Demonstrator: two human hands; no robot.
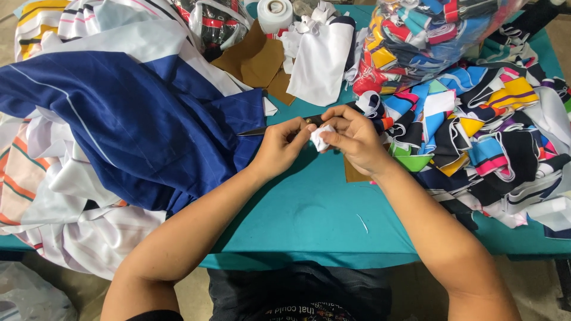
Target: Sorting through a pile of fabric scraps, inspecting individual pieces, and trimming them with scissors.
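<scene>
Over a teal worktop (309,208), the left hand (279,147) and right hand (355,138) close their fingers on a small white fabric scrap (320,138) at centre; navy cloth (131,119) lies at nine o'clock, multicoloured pieces (482,137) at three.

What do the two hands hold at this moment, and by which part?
Both hands pinch a small white scrap of fabric by its edges: left hand, right hand. Scissors lie just behind them; whether held cannot be told.
</scene>
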